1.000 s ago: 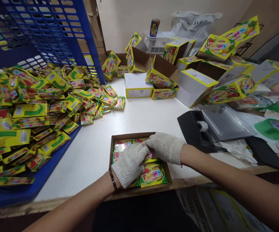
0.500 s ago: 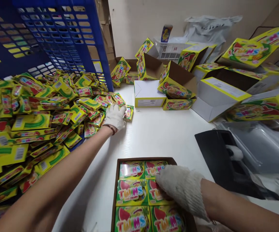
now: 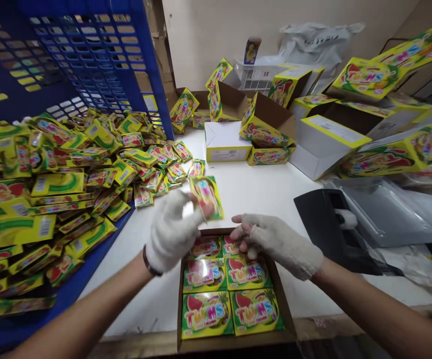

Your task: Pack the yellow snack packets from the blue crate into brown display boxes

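Note:
My left hand [image 3: 173, 229], in a white glove, grips a small yellow-green candy box [image 3: 209, 192] above the far edge of an open carton [image 3: 201, 345]. The held box is tilted and slightly blurred. My right hand [image 3: 278, 242], gloved too with bare fingertips, hovers over the carton's far right corner. Its fingers reach left, a little bent and holding nothing. Inside the carton, "TWINS" candy boxes [image 3: 206, 314] lie face up in two columns. My hands partly cover the far row.
At left, a blue crate [image 3: 163, 99] lies tipped with a heap of candy boxes [image 3: 62, 184] spilling onto the white table [image 3: 156, 309]. Printed cartons [image 3: 272, 124] are piled at the back. A black tape dispenser [image 3: 331, 224] and clear plastic sheets [image 3: 384, 209] stand at right.
My left hand has come back from the heap's edge toward the carton with a candy box in it. My right hand has lifted off the boxes in the carton.

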The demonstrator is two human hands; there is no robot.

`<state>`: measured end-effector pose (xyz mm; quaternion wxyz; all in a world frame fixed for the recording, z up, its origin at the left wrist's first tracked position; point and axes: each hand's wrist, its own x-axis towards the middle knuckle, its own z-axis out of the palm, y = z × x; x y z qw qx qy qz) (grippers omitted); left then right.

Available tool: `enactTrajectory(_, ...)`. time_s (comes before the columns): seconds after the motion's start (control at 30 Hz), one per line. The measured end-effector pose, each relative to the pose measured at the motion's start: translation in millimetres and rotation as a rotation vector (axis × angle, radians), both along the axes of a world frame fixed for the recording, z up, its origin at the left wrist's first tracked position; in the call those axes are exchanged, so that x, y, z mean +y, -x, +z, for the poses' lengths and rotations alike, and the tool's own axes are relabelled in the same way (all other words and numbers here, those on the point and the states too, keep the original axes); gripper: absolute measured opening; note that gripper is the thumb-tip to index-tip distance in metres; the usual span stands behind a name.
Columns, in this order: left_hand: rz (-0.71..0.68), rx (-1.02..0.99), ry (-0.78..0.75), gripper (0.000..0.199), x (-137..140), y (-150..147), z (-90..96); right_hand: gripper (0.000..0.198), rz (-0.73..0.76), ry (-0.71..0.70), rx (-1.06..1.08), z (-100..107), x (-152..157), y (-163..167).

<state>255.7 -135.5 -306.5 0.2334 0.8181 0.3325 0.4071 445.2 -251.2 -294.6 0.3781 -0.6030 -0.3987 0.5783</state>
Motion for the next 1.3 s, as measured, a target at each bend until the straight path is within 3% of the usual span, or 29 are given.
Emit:
enactTrajectory(0.07, -0.025, 0.012, 0.088, 0.018, -39, 5, -4.9, 0.054, 0.002, -0.044, 0.191, 4, -2, 3)
enactTrajectory(0.13, -0.071, 0.045, 0.064, 0.014, -61, 8, -11.0, 0.050, 0.095, -0.104, 0.148, 10, -2, 1)
enactTrajectory(0.23, -0.146, 0.051, -0.072, 0.026, -61, 12, -16.7, 0.036, 0.227, -0.214, -0.256, 18, 4, -10)
enactTrajectory(0.3, -0.145, 0.022, -0.058, 0.031, -49, 15, -15.7, 0.030, 0.279, -0.262, -0.572, 23, 10, -17)
enactTrajectory(0.37, -0.152, -0.024, 0.165, 0.034, -38, 15, -10.6, 0.026, 0.264, -0.264, -0.766, 27, 15, -18)
enactTrajectory(0.47, -0.312, -0.119, 0.664, 0.046, -32, 10, 0.8, 0.027, 0.219, -0.204, -0.741, 33, 17, -9)
enactTrajectory(0.53, -0.394, -0.107, 0.764, 0.039, -34, 4, 7.2, 0.037, 0.139, -0.223, -0.734, 35, 14, -2)
enactTrajectory(0.63, -0.357, 0.091, 0.434, 0.016, -40, -7, 10.3, 0.046, 0.135, -0.475, -0.982, 37, 6, -1)
enactTrajectory(0.7, -0.342, 0.210, 0.194, 0.010, -45, -15, 8.1, 0.035, 0.343, -0.584, -1.146, 36, 2, -6)
enactTrajectory(0.77, -0.333, 0.237, 0.055, 0.009, -47, -22, 4.6, 0.024, 0.501, -0.484, -1.223, 32, 0, -13)
enactTrajectory(0.9, -0.197, 0.150, -0.160, 0.017, -28, -24, -0.4, 0.023, 0.481, -0.214, -1.187, 17, 0, -19)
enactTrajectory(0.97, -0.082, 0.233, -0.176, 0.019, -2, -20, -2.4, 0.023, 0.506, -0.164, -1.198, 11, 0, -16)
enactTrajectory(1.1, 0.195, 0.561, -0.010, 0.018, 64, -23, -12.3, 0.017, 0.610, -0.179, -1.412, 10, 1, -4)
enactTrajectory(1.2, 0.275, 0.631, 0.050, 0.027, 105, -45, -25.1, 0.020, 0.687, -0.235, -1.489, 6, 2, 4)
enactTrajectory(1.3, 0.337, 0.692, 0.067, 0.046, 133, -76, -38.1, 0.025, 0.705, -0.198, -1.460, -8, 1, 15)
